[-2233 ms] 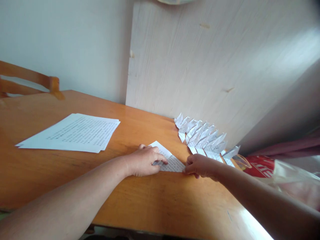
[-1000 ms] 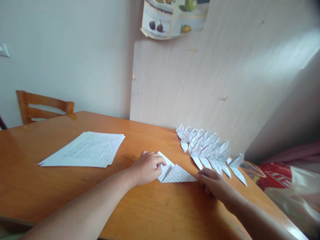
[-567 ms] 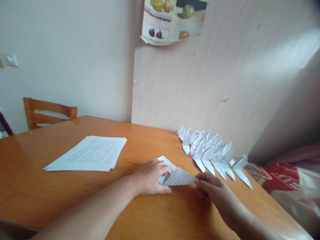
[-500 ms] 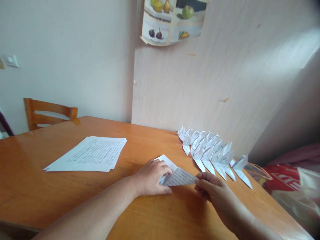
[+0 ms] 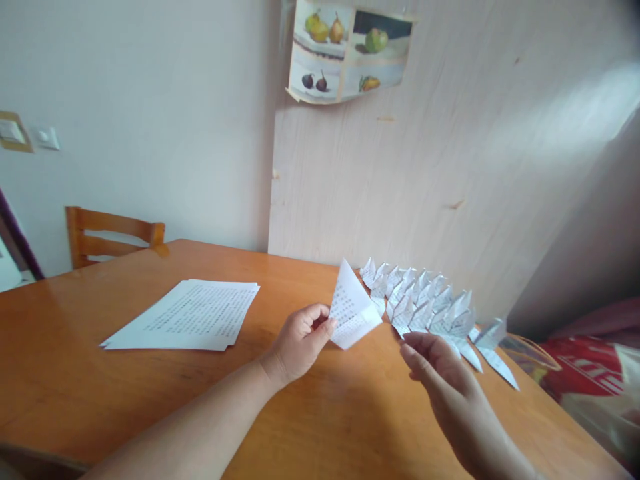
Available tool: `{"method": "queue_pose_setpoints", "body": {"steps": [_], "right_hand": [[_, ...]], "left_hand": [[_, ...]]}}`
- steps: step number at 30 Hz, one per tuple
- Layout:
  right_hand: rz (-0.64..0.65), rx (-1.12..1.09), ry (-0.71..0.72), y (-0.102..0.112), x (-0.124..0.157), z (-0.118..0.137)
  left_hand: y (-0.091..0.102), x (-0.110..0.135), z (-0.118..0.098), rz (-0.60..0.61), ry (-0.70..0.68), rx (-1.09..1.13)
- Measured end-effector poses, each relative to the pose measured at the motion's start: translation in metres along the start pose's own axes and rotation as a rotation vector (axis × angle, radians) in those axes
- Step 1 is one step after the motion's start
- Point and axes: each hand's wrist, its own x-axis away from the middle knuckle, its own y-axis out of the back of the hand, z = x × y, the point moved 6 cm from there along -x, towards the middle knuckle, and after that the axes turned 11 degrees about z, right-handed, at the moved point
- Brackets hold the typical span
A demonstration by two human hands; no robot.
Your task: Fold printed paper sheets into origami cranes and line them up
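A person sits at an orange wooden table (image 5: pixel 100 400), seen from their own head. The left hand (image 5: pixel 300 337) holds a folded paper (image 5: pixel 353 308) lifted off the table, its edge pinched between the thumb and closed fingers, one pointed corner standing up. The right hand (image 5: pixel 440 360) hovers just beside it, palm partly up, fingers loosely spread and holding nothing. Beyond the right hand, a row of folded pieces (image 5: pixel 425 307) overlaps like feathers along the table's far edge, against a pale wooden board (image 5: pixel 450 167). A stack of printed sheets (image 5: pixel 195 313) lies well to the left. The work appears to be paper folding, caught mid-fold; a further crease would call for the free hand to take the opposite corner and line up the edges. The print on the sheets and folded paper is too small to read. A red bag (image 5: pixel 585 363) at the right carries white lettering, blurred. A fruit picture (image 5: pixel 350 53) hangs above; a chair (image 5: pixel 113 230) stands behind.
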Motion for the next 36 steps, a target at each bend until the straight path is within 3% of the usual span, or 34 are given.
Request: {"method": "queue_pose_setpoints", "body": {"steps": [6,12,17,20,23,26,36], "right_hand": [[-0.083,0.369,0.237,0.0,0.009,0.002],[0.063,0.886,0.604,-0.027,0.031,0.012],[0.129,1.055,0.696,-0.039,0.035,0.011],[0.223,1.056,0.733,-0.04,0.036,0.012],[0.343,1.004,0.718,-0.04,0.038,0.009],[0.419,0.966,0.661,-0.041,0.04,0.004],[0.56,0.854,0.52,-0.038,0.035,0.004]], "left_hand": [[-0.012,-0.002,0.016,0.071,0.154,0.448],[-0.017,0.0,0.034,0.073,0.285,0.615],[-0.023,0.004,0.035,0.11,0.369,0.707],[-0.028,0.008,0.034,0.177,0.396,0.557],[-0.024,0.01,0.033,0.164,0.359,0.091],[-0.017,0.009,0.026,0.088,0.222,-0.36],[-0.031,0.007,0.024,0.423,0.136,-0.578]]}}
